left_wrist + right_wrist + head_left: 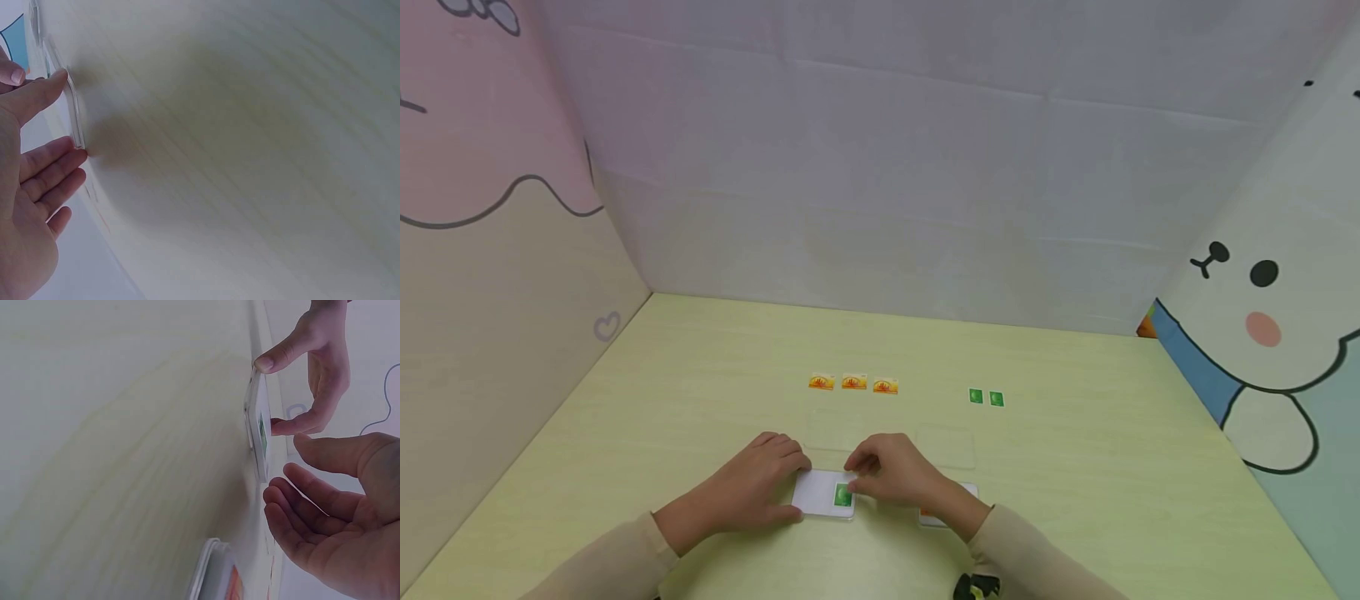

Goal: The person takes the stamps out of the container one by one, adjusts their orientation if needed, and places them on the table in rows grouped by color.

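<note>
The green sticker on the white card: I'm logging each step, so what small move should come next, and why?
Probably press the green sticker flat with the right hand. Its fingertips sit right at the sticker near the white card's right end, while the left hand grips the card's edges between thumb and fingers, steadying it on the table.

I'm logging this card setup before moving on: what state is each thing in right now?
Left hand: grips the white case's left end.
Right hand: fingers at the case's right edge.
White case: flat on the table, green card on it.
Orange cards: three in a row, untouched.
Green cards: two side by side, untouched.
</note>
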`<state>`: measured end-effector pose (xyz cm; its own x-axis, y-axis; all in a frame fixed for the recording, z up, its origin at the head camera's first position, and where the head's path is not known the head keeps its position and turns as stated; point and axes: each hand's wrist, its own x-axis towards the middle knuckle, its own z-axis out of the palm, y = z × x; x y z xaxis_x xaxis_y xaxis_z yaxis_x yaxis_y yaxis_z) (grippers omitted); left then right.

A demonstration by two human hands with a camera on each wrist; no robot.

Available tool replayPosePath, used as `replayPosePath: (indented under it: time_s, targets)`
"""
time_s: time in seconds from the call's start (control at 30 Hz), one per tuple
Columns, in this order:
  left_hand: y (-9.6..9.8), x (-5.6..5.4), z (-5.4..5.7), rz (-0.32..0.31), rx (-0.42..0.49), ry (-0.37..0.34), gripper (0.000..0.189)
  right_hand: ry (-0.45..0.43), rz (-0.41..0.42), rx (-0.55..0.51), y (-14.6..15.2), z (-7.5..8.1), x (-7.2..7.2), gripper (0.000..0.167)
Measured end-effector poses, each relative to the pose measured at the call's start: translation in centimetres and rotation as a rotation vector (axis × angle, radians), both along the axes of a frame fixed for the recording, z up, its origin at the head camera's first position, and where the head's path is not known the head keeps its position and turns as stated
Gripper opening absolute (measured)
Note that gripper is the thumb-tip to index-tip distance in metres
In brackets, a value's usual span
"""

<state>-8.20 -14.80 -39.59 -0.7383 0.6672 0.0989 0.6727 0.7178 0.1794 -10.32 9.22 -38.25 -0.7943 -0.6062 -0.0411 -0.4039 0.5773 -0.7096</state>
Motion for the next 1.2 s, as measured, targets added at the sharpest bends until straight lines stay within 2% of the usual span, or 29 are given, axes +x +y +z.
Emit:
replayPosePath:
  time_s: [0.7,1.2]
  targets:
    - [0.10,-0.04,-0.05,0.025,-0.004,-0.018,0.047,0.003,-0.014,0.090,-0.60,-0.35,0.19,0.023]
    - [0.00,0.00,0.26,0.007,0.002,0.001,0.045,0.042,-0.010,0.108,-0.80,-0.56,0.33,0.026]
